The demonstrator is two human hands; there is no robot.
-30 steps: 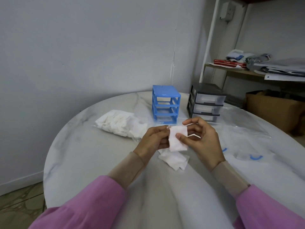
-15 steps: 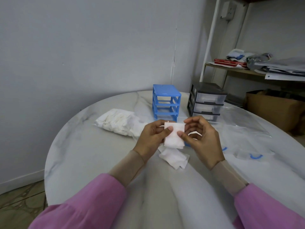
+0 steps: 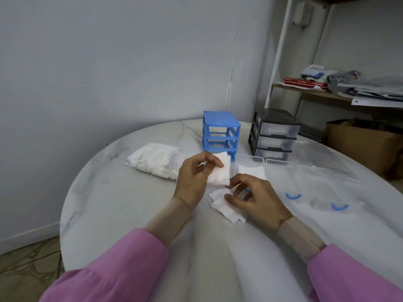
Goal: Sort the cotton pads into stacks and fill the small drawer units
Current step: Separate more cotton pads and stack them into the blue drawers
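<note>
White cotton pad stack (image 3: 218,172) pinched upright in the left hand (image 3: 194,179), thumb across its front face, other fingers curled behind. Held just above the table, in front of the blue drawer frame (image 3: 220,133) and hiding part of its lowest tier.

Right hand (image 3: 255,198) lower and nearer, fingers bent, thumb (image 3: 231,198) and fingertips touching the loose pads (image 3: 225,207) lying flat and fanned out on the marble; whether gripping one or only pressing, cannot tell. Beige cuffs at both wrists, pink sleeves (image 3: 122,262) further back.

Beyond the right hand, 1 clear plastic drawer (image 3: 250,165) with white pads inside, resting on the table just right of the held stack. More clear drawers with blue curved handles (image 3: 294,196) to the right, well apart from the hands, edges hard to trace against the pale surface.

Left of the hands, near the table's far-left edge, a clear bag of unsorted cotton pads (image 3: 157,162), lumpy and on its side.

Blue drawer frame at the far side, 3 open tiers, drawers out. Just beside it on the right, a black drawer unit (image 3: 273,135) with 3 clear drawers pushed in.

Round white marble table (image 3: 113,199) with grey veining under everything. Behind, a pale wall, a shelf (image 3: 309,93) with red books and papers, and a cardboard box (image 3: 357,144) on the floor.
</note>
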